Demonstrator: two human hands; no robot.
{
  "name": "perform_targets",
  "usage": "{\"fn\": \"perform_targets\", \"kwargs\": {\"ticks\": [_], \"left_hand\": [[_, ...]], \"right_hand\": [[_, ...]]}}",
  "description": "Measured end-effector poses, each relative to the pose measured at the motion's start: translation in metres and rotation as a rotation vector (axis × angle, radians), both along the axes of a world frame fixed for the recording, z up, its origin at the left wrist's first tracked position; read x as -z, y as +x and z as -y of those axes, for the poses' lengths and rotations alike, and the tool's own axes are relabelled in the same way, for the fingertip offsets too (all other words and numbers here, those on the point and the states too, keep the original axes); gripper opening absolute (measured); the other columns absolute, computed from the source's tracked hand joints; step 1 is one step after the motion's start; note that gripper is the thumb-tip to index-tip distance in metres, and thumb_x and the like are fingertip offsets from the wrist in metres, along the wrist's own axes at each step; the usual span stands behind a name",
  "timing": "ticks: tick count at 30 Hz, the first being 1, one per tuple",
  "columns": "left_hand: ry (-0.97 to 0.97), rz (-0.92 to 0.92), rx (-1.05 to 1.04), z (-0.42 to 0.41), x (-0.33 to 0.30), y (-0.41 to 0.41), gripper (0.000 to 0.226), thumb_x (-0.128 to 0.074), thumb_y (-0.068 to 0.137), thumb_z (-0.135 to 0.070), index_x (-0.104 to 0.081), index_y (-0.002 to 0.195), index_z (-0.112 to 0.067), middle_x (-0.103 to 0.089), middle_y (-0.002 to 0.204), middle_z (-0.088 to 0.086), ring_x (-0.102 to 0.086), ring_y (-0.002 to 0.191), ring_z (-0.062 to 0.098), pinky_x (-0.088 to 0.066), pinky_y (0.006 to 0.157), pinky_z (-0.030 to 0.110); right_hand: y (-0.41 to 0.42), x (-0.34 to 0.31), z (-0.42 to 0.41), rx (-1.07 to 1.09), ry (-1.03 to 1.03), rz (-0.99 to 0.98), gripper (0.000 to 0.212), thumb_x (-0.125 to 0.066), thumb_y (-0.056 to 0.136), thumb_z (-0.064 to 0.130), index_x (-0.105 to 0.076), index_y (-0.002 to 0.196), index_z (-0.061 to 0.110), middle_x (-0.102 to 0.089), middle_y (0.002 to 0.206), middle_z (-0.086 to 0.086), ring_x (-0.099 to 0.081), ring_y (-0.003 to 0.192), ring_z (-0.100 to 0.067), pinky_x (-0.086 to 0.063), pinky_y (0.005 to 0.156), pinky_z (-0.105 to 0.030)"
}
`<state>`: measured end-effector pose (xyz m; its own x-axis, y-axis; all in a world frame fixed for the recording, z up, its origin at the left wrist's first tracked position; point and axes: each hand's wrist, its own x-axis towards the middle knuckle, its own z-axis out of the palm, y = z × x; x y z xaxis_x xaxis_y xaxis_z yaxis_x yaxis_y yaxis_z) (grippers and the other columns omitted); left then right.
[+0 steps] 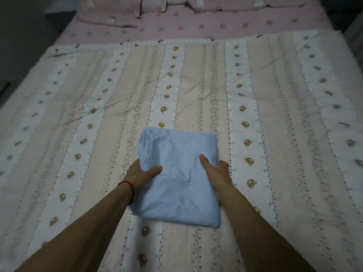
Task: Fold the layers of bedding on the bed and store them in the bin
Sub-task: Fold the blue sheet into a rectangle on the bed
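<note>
A light blue sheet (179, 179), folded into a thick rectangle, lies on the striped bear-print quilt (255, 114) near the foot of the bed. My left hand (140, 174) grips its left edge, thumb on top and fingers tucked under the fabric. My right hand (215, 171) grips the right edge the same way, thumb lying on the blue cloth. A red string circles my left wrist. No bin is in view.
The quilt covers most of the bed. Beyond it a pink dotted sheet (216, 26) shows at the head, with pink pillows (117, 16) on it. Dark floor lies along the left side (19, 46) and the far right corner.
</note>
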<state>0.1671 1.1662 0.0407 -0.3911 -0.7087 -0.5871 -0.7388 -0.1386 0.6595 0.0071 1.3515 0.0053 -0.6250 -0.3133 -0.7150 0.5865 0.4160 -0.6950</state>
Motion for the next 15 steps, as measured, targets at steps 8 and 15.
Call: {"fn": "perform_targets", "kwargs": {"ticks": [8, 15], "left_hand": [[0.062, -0.184, 0.126, -0.078, -0.130, -0.005, 0.050, -0.087, 0.073, -0.049, -0.067, 0.115, -0.031, -0.077, 0.104, -0.009, -0.075, 0.090, 0.015, -0.061, 0.086, 0.043], [0.258, -0.326, 0.438, -0.178, -0.227, -0.039, 0.036, -0.083, 0.080, -0.041, -0.067, 0.111, -0.033, -0.078, 0.100, -0.010, -0.075, 0.084, 0.011, -0.060, 0.071, 0.027]], "right_hand": [[0.005, -0.110, -0.110, 0.114, -0.267, 0.200, 0.059, -0.083, 0.084, 0.023, -0.054, 0.135, 0.019, -0.073, 0.116, 0.000, -0.073, 0.101, -0.023, -0.061, 0.081, -0.038], [0.038, -0.230, -0.262, 0.381, -0.337, 0.024, 0.064, -0.078, 0.087, 0.019, -0.046, 0.142, 0.028, -0.067, 0.133, 0.002, -0.070, 0.114, -0.022, -0.058, 0.093, -0.040]]}}
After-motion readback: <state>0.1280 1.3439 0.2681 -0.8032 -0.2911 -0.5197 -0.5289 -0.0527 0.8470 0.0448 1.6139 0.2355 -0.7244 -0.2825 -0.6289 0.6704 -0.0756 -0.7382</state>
